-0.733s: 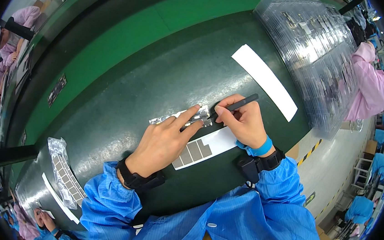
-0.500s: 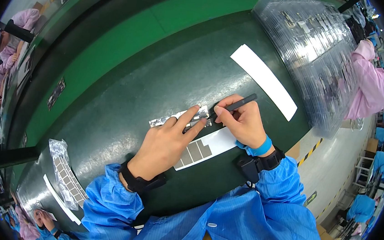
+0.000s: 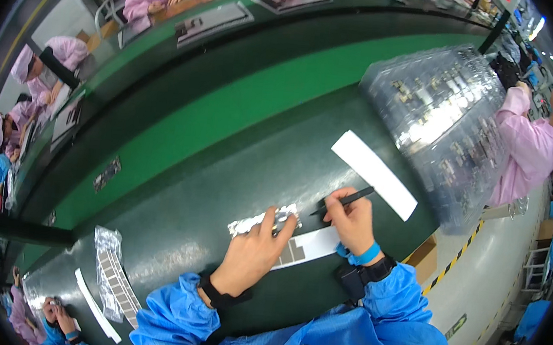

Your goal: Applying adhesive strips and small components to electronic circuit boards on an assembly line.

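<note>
My left hand (image 3: pixel 253 256) lies with its fingers spread, the fingertips resting on a shiny silver strip-shaped part (image 3: pixel 243 225) flat on the dark green table. Part of that piece is covered by the fingers. My right hand (image 3: pixel 354 226) pinches a slim black pen-like tool (image 3: pixel 355 196); its thin tip points left, just beyond the part's right end and apart from it. Between my hands and nearer to me is a white backing sheet (image 3: pixel 316 243) with grey rectangular pieces on it, partly hidden by my left hand.
A blank white strip (image 3: pixel 378 175) lies at the right, before a stack of clear plastic trays (image 3: pixel 438 134). At the left are a clear bag (image 3: pixel 108 243), a sheet of grey pieces (image 3: pixel 119 283) and a narrow white strip (image 3: pixel 94 304). Co-workers sit around; another person's hands (image 3: pixel 60 316) are lower left.
The view has tilted up, showing more of the far bench. My right hand has drawn the black tool's tip off the silver part; my left fingers stay on it.
</note>
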A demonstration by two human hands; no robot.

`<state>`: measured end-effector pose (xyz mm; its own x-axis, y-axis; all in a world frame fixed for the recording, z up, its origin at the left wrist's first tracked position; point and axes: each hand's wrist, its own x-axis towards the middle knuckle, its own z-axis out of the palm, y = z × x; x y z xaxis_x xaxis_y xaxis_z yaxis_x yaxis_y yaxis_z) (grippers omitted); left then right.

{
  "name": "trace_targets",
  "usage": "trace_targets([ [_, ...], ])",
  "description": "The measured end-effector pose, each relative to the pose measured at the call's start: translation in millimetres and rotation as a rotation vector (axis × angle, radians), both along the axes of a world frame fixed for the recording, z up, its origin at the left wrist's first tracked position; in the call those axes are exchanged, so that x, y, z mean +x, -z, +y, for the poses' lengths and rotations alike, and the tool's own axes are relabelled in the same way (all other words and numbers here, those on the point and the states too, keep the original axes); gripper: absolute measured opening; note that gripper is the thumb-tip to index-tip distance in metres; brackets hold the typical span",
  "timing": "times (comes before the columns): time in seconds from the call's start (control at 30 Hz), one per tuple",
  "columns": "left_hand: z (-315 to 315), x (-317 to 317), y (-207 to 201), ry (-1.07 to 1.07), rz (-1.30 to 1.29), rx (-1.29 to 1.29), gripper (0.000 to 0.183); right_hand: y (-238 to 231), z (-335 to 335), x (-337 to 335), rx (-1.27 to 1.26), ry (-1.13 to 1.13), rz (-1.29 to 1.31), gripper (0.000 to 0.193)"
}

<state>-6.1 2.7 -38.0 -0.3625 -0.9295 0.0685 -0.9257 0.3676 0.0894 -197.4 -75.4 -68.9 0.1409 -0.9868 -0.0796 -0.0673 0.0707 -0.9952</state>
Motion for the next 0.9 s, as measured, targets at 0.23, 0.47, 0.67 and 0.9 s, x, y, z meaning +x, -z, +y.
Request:
trace_targets([
  [0.23,-47.1,35.4,-19.0,-0.203,-0.048,-0.089,0.039,15.7,-2.4,-0.6,-0.077,0.000,-0.066,0.013],
  [0.47,-137.2,145.8,-3.9,-0.347,-0.180,-0.230,0.048,9.1,0.0,-4.3,-0.144,-0.049,-0.001,0.016],
  [0.67,-92.0,56.1,-22.7,-0.090,0.087,-0.096,0.034,-2.2,1.1,-10.0,-0.181,-0.018,-0.018,0.021],
  [0.9,-7.1,-18.1,-23.5,0.234,0.221,0.280,0.042,-88.3,-0.7,-78.1,-0.471,-0.020,0.023,0.021],
])
